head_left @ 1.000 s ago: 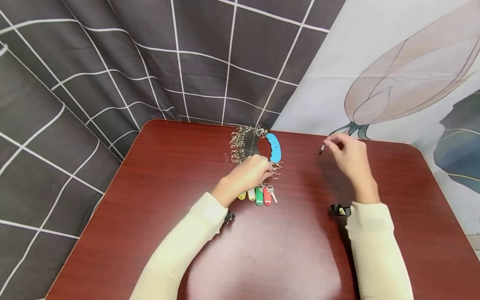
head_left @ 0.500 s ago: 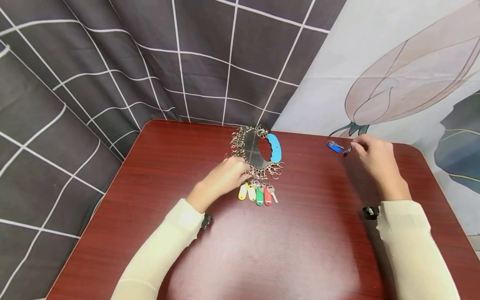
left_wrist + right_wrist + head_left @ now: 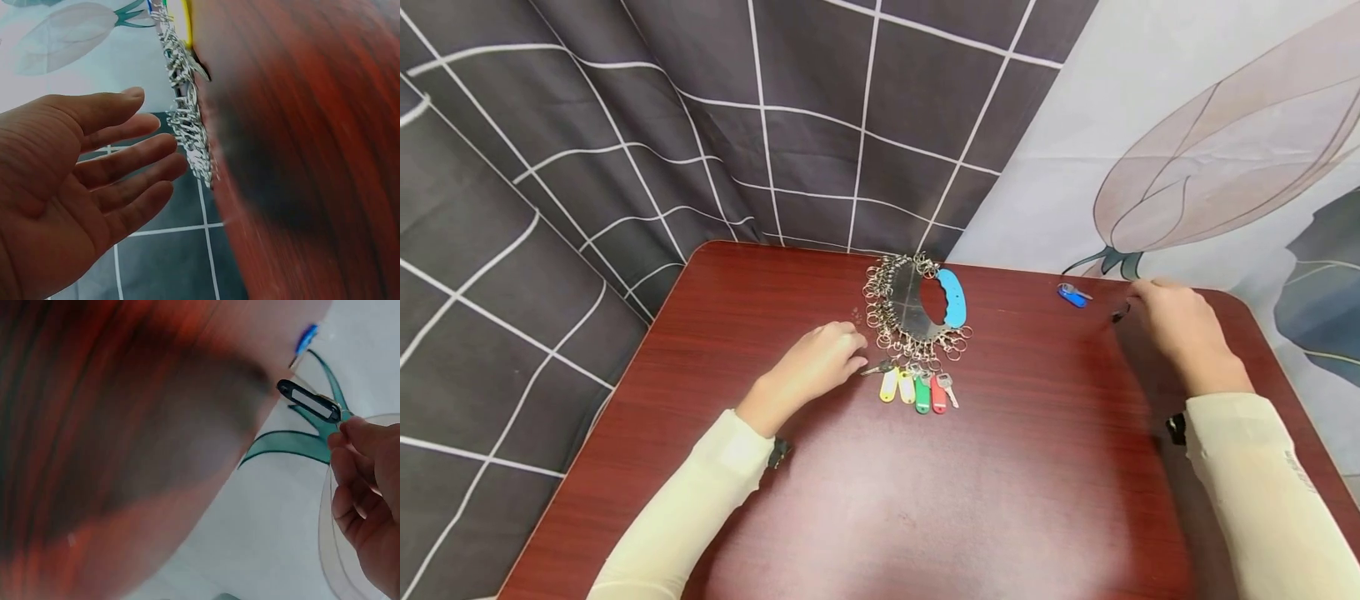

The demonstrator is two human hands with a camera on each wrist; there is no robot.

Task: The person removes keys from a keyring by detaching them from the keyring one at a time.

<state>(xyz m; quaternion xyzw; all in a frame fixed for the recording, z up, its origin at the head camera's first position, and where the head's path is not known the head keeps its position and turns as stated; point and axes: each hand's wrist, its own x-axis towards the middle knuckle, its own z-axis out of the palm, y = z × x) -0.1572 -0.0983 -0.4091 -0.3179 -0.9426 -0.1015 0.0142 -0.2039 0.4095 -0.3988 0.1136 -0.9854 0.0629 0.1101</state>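
My left hand [image 3: 816, 358] is free, its fingers relaxed and apart in the left wrist view. Just right of it lies a dark metal plate [image 3: 910, 302] with a blue handle [image 3: 954, 298], ringed by metal clasps [image 3: 187, 125]. Along its near edge hang yellow, green [image 3: 922, 394] and red [image 3: 938, 395] key tags with keys; one key [image 3: 876, 367] points toward my left fingertips. On the right, my right hand [image 3: 1180, 329] pinches a black key tag [image 3: 309, 400] with a white label by its ring end, between thumb and fingers. A blue key tag [image 3: 1072, 296] with a key lies left of it.
The reddish-brown table [image 3: 910, 500] runs back to a dark checked curtain [image 3: 812, 142] and a white cloth [image 3: 1045, 208] with a printed flower. The blue tag lies near the table's back edge.
My left hand has drawn back to the left from the clasps and tags. My right hand has moved right, leaving the blue key tag on the table and still holding the black one.
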